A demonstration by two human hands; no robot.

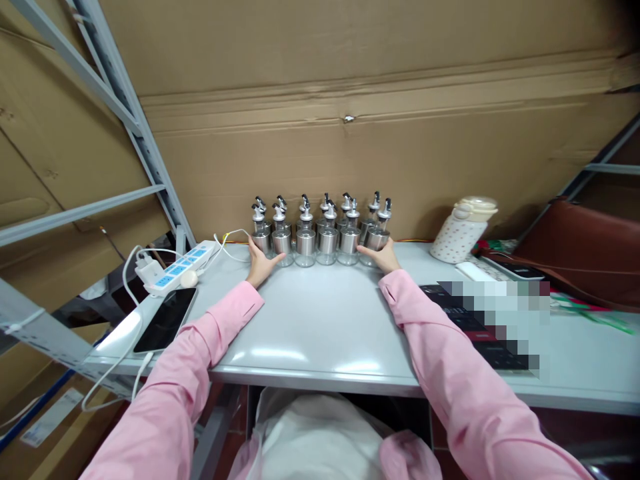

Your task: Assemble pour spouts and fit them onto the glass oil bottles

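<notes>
Two rows of oil bottles, clear glass with brushed-metal sleeves and black-tipped pour spouts, stand at the back of the grey table. At the left end, my left hand is curved round the front-row oil bottle, its thumb stretched across the front toward the neighbouring bottle. My right hand grips the oil bottle at the right end, which leans slightly. Its thumb lies across the front of that bottle, and its other fingers are partly hidden. The back row is largely covered by the front bottles.
A white power strip with cables and a black phone lie at left. To the right are a spotted flask, a dark printed sheet partly pixelated, and a brown bag. Cardboard backs the table.
</notes>
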